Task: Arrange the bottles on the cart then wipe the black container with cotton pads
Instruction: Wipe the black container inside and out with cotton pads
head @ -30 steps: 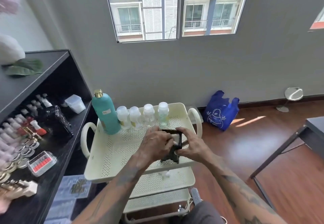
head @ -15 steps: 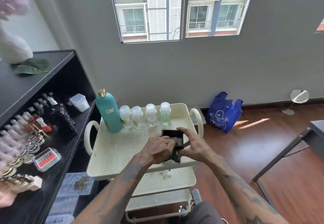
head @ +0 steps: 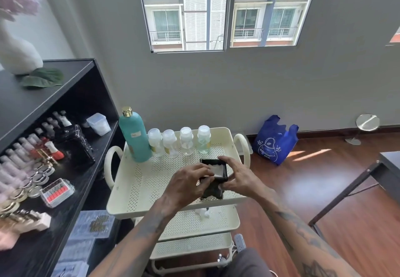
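Black container (head: 214, 177), one of its kind on the cream cart (head: 138, 181), sits at about four o'clock on the top tray, upright, its square mouth facing up and its long axis vertical, with a white cotton pad (head: 218, 170) showing inside. Two hands work it: the left hand (head: 188, 184) comes in from eight o'clock with curled fingers on the pad at the container's mouth, while the right hand (head: 237, 176) wraps the container's far and right sides, thumb and fingers clamped on its walls. Five bottles stand in a row along the tray's twelve o'clock edge: one tall teal bottle (head: 135, 135) with a gold cap at the left end, then four small clear bottles (head: 179, 141) with white caps, all upright. One blue bag (head: 273, 140) leans against the wall at two o'clock.
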Available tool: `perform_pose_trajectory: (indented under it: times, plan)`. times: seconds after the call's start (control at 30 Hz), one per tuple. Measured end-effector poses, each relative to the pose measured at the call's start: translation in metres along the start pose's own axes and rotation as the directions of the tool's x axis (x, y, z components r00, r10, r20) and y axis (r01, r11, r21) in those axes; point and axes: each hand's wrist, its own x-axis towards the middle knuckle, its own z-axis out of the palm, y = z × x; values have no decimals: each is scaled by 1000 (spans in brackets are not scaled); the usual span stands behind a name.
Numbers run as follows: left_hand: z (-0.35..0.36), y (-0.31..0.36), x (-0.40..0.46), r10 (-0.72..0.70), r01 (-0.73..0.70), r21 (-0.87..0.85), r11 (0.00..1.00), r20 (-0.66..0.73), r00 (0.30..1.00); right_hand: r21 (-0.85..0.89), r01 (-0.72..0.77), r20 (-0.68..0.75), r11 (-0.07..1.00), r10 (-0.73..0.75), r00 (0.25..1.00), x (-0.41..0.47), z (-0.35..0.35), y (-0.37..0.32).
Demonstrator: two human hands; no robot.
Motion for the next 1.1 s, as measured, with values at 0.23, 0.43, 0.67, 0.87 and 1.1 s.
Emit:
perform_pose_trajectory:
  times: [0.23, 0.43, 0.67, 0.87, 1.1]
  plan:
    - [4, 7, 1, -477, 397, -414, 819, -108, 872, -143, -14, 34, 990, 19, 999, 1, -9, -4]
    - [16, 8, 9, -601, 464, -609, 643, -25, 799, -195, -32, 29, 980, 38, 999, 3, -16, -4]
    - [26, 34, 16, -574, 454, -562, 691, -44, 818, -249, -31, 5, 968, 33, 999, -10, -34, 3]
    - [36, 42, 26, -574, 461, -603, 651, 7, 819, -285, -78, -17, 955, 77, 997, -16, -44, 11]
    - [22, -2, -3, -492, 510, -389, 767, 153, 857, -335, -115, 20, 935, 129, 991, -16, -46, 5]
